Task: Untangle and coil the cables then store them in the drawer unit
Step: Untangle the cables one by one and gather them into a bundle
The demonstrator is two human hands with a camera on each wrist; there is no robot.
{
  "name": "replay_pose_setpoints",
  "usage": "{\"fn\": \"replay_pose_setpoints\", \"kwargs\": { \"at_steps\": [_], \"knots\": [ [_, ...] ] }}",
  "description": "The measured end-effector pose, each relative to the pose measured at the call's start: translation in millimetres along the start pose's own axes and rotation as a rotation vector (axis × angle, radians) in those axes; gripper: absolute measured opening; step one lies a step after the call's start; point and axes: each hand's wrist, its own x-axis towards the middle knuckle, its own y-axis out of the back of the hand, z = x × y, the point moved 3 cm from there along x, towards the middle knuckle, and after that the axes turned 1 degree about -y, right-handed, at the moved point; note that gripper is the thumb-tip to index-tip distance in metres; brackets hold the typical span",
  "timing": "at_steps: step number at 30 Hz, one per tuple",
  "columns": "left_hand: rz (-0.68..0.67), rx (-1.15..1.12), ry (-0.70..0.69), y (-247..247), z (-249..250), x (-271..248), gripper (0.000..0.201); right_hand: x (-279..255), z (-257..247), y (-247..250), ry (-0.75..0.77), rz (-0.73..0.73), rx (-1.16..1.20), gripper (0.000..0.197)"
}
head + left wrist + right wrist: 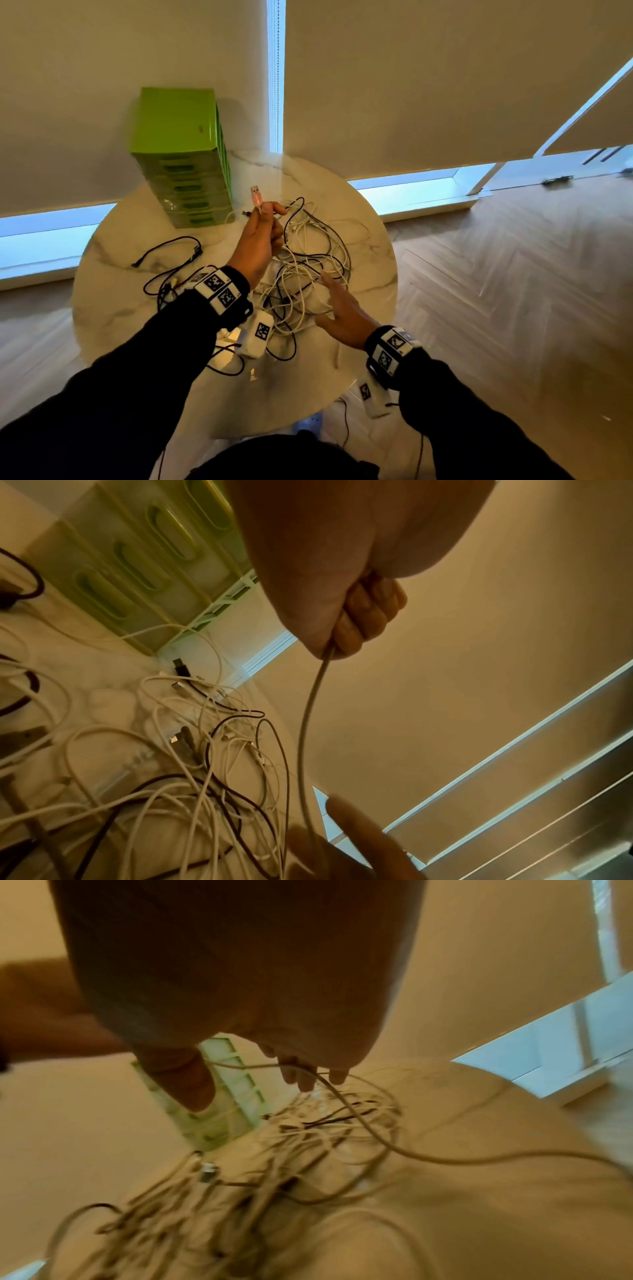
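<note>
My left hand (263, 222) is raised above the round marble table (113, 301) and grips a white cable just below its pink USB plug (256, 198). The cable (308, 723) hangs from the curled fingers (363, 615) down into a tangle of white and black cables (308, 274) at the table's middle. My right hand (339, 308) hovers over the near right of the tangle with fingers extended, holding nothing; a strand (342, 1096) runs by its fingertips (304, 1080). The green drawer unit (181, 154) stands at the table's far left, drawers closed.
A separate black cable (171, 253) lies left of the tangle. The table edge drops to a wooden floor (513, 291) on the right. Window blinds (411, 85) hang behind the table.
</note>
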Motion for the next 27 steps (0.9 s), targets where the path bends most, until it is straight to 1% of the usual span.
{"fn": "replay_pose_setpoints", "kwargs": {
  "at_steps": [1, 2, 4, 5, 6, 7, 8, 9, 11, 12, 13, 14, 15, 16, 19, 21, 22, 23, 24, 27],
  "knots": [
    [0.000, -0.003, 0.009, 0, -1, -1, 0.035, 5, -16, -6, 0.031, -0.032, 0.072, 0.080],
    [0.005, -0.010, 0.020, 1, -1, -1, 0.035, 8, -30, -9, 0.049, -0.078, 0.119, 0.068],
    [0.025, -0.043, 0.043, 5, 4, 0, 0.035, 11, -46, -11, 0.095, -0.139, 0.134, 0.039],
    [0.040, -0.063, 0.050, 9, 9, 1, 0.034, 11, -48, -11, 0.121, -0.154, 0.128, 0.030],
    [0.056, -0.083, 0.054, 13, 13, 3, 0.033, 12, -46, -7, 0.127, -0.161, 0.121, 0.027],
    [0.071, -0.105, 0.057, 18, 16, 5, 0.032, 16, -40, -3, 0.132, -0.139, 0.120, 0.026],
    [0.077, -0.127, 0.059, 22, 17, 6, 0.032, 23, -30, 4, 0.128, -0.081, 0.118, 0.025],
    [0.081, -0.146, 0.060, 25, 17, 7, 0.033, 30, -24, 13, 0.120, -0.003, 0.113, 0.026],
    [0.080, -0.159, 0.057, 25, 14, 8, 0.034, 48, -14, 30, 0.080, 0.164, 0.024, 0.026],
    [0.083, -0.153, 0.056, 25, 11, 9, 0.035, 55, -13, 37, 0.073, 0.233, -0.085, 0.026],
    [0.083, -0.139, 0.058, 24, 9, 11, 0.036, 62, -11, 40, 0.076, 0.270, -0.223, 0.026],
    [0.088, -0.123, 0.064, 23, 7, 13, 0.036, 69, -11, 35, 0.088, 0.254, -0.347, 0.027],
    [0.091, -0.103, 0.073, 23, 4, 14, 0.036, 73, -10, 25, 0.110, 0.183, -0.419, 0.028],
    [0.096, -0.079, 0.087, 25, 0, 14, 0.036, 74, -13, 9, 0.148, 0.056, -0.443, 0.028],
    [0.121, 0.034, 0.165, 39, -22, 6, 0.036, 65, -29, -37, 0.325, -0.404, -0.335, 0.028],
    [0.131, 0.082, 0.211, 52, -38, -7, 0.037, 64, -41, -47, 0.411, -0.603, -0.266, 0.025],
    [0.150, 0.094, 0.223, 61, -44, -13, 0.038, 70, -45, -45, 0.407, -0.666, -0.260, 0.024],
    [0.172, 0.099, 0.229, 69, -47, -18, 0.038, 78, -46, -40, 0.378, -0.697, -0.241, 0.024],
    [0.202, 0.088, 0.232, 78, -49, -21, 0.039, 88, -46, -35, 0.320, -0.695, -0.208, 0.026],
    [0.282, 0.010, 0.220, 96, -43, -24, 0.040, 123, -42, -21, 0.194, -0.562, -0.161, 0.026]
  ]
}}
